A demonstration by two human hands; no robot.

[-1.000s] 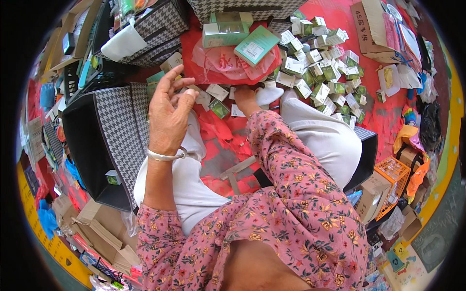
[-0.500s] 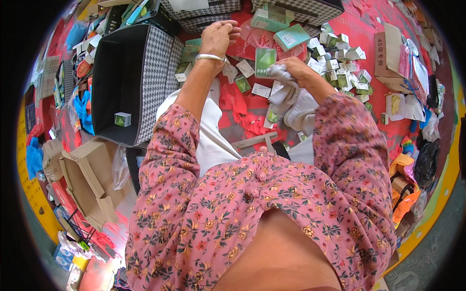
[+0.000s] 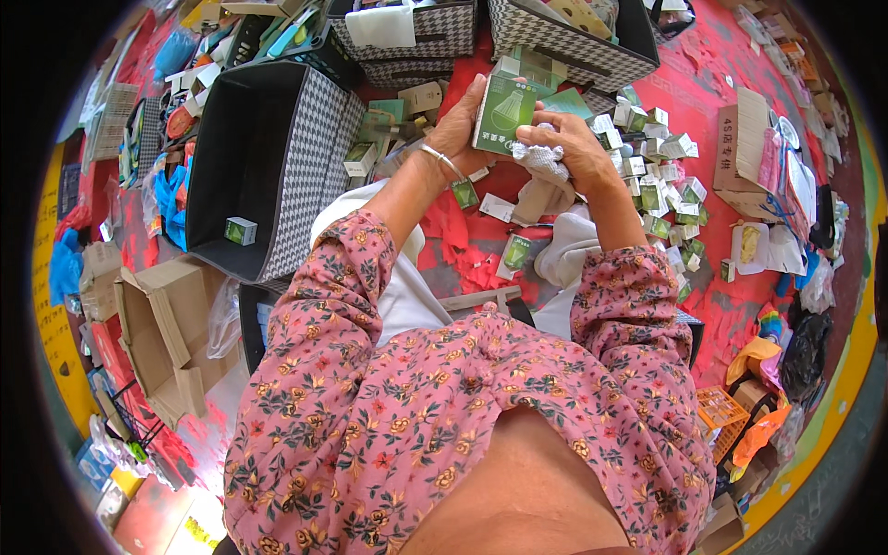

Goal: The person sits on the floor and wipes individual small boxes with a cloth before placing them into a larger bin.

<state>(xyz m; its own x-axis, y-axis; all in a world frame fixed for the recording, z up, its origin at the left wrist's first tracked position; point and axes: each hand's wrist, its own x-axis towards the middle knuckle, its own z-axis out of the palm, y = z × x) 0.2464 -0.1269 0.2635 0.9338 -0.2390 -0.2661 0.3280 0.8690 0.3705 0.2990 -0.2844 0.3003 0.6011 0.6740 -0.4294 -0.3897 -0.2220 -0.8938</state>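
Observation:
Upright in front of me is a green-and-white light bulb box [image 3: 504, 113] with a bulb pictured on its face. My left hand [image 3: 453, 131], a bangle at its wrist, is closed on the box's left edge. At the other side, my right hand [image 3: 578, 153] grips a bunched greyish-white cloth [image 3: 540, 155], and its thumb lies against the box's lower right corner. Teal cartons [image 3: 566, 104] lie just behind the hands. A smaller green-and-white box [image 3: 464, 192] and a white one [image 3: 498, 206] are on the red floor below them.
A black-lined houndstooth bin [image 3: 319, 153] lies tipped at left, one small box [image 3: 240, 230] inside. Many small boxes [image 3: 655, 176] are heaped at right. Another houndstooth bin [image 3: 555, 51] stands at the back. Cardboard boxes [image 3: 171, 324] sit at lower left and far right.
My left hand has moved right and taken hold of the light bulb box's left side. The box has risen, nearer the back bins. My right hand keeps the cloth.

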